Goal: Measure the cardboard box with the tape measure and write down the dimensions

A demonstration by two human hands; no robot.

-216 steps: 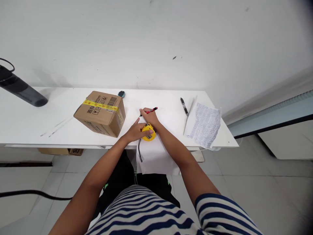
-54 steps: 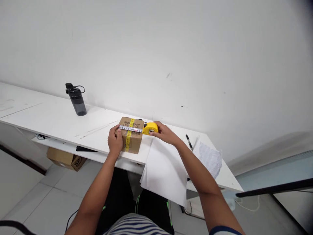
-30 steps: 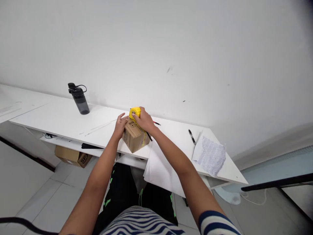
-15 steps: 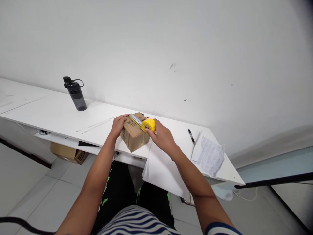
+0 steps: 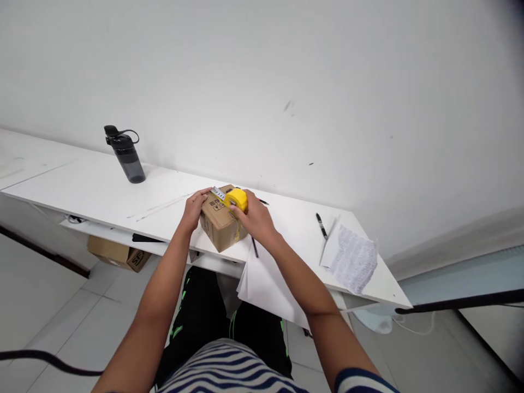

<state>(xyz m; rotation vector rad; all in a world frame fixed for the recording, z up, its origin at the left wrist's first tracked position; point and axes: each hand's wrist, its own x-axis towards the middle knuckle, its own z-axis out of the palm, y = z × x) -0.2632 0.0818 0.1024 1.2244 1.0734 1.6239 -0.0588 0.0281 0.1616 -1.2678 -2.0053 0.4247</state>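
A small brown cardboard box [image 5: 220, 232] with printed marks sits near the front edge of the white desk. My left hand [image 5: 195, 209] grips its left side, fingertips at the top edge beside the end of the measuring blade [image 5: 218, 193]. Whether those fingers pinch the blade's end I cannot tell. Wrapped in my right hand [image 5: 257, 218] is a yellow tape measure [image 5: 236, 200], held over the top of the box. A short length of numbered blade lies across the box top between the two hands.
White paper sheets [image 5: 270, 284] overhang the desk's front edge, a dark pen [image 5: 254, 248] on them. Farther right are a black marker [image 5: 321, 225] and a handwritten sheet [image 5: 354, 259]. A dark water bottle [image 5: 130, 161] stands left. Another carton [image 5: 117, 252] is below the desk.
My right hand has moved left with the tape measure, and the blade showing on the box is shorter. The dark pen on the sheets has come into view. My left hand stays at the box.
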